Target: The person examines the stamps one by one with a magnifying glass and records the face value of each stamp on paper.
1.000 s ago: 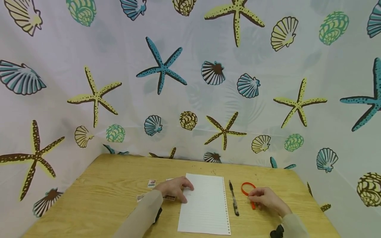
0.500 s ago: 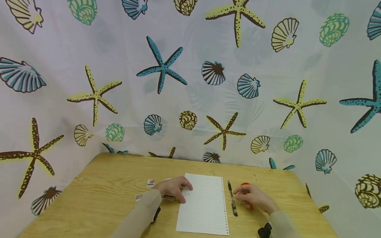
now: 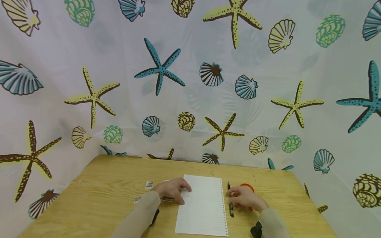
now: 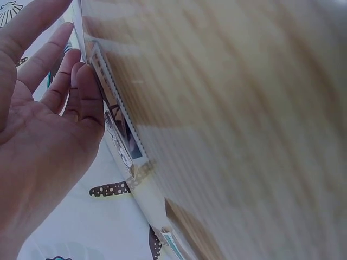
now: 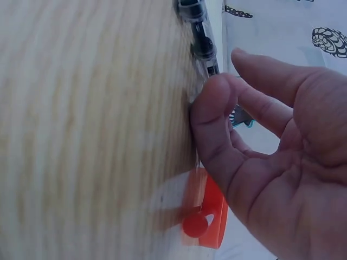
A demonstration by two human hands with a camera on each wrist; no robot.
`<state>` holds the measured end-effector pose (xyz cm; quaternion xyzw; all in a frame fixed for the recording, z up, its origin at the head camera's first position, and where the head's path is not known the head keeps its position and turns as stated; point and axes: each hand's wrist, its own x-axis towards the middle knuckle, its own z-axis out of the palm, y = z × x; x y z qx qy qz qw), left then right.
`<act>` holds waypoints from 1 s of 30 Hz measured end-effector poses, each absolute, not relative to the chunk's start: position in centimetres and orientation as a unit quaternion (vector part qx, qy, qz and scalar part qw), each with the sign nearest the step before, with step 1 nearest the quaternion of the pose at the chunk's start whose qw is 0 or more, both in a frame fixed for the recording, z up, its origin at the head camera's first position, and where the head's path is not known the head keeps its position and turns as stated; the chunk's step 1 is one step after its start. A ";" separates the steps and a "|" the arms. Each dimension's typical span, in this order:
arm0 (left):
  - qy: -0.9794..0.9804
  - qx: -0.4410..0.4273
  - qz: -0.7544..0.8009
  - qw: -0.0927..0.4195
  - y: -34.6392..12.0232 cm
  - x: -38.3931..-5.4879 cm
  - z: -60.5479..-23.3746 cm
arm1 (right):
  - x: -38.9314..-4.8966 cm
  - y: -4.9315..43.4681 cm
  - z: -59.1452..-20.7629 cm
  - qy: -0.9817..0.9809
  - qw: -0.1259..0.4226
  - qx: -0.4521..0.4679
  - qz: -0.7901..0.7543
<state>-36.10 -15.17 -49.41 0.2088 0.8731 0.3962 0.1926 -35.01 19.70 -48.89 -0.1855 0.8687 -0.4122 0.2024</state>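
My left hand (image 3: pixel 170 189) rests on the left edge of a white lined sheet of paper (image 3: pixel 202 211), its fingers relaxed and spread. Below and beside it lie several postage stamps (image 3: pixel 149 184), one stamp (image 4: pixel 120 111) with a perforated edge beside the fingertips in the left wrist view. To the right of the sheet, my right hand (image 3: pixel 244 197) holds a clear-barrelled black pen (image 3: pixel 231 211) with curled fingers near its middle. The pen's cap end (image 5: pixel 192 11) shows in the right wrist view; the fingers hide the far part. Behind this hand lies an orange ring with a handle (image 3: pixel 250 187).
The wooden table (image 3: pixel 113 185) bears all these things. A white cloth with shells and starfish (image 3: pixel 190 89) hangs behind it and along both sides. In the right wrist view the ring's orange handle (image 5: pixel 217 208) lies just below the hand.
My right hand has moved left from the orange ring to the pen, which has turned slightly and stands straighter along the sheet's edge. My left hand has stayed in place.
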 end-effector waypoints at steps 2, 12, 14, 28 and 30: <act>0.874 0.204 0.397 0.194 -15.3 -36.1 -49.5 | -35.1 19.3 -48.9 0.877 0.199 -0.180 -0.399; 0.870 0.213 0.401 0.195 -15.4 -36.2 -49.5 | -35.7 18.2 -49.4 0.896 0.169 -0.163 -0.377; 0.868 0.220 0.399 0.195 -15.4 -36.2 -49.5 | -35.7 18.3 -49.5 0.898 0.165 -0.166 -0.374; 0.871 0.216 0.394 0.199 -15.4 -36.1 -49.4 | -36.0 18.7 -49.2 0.883 0.190 -0.182 -0.388; 0.871 0.217 0.394 0.198 -15.4 -36.1 -49.4 | -36.2 18.9 -49.0 0.879 0.199 -0.176 -0.396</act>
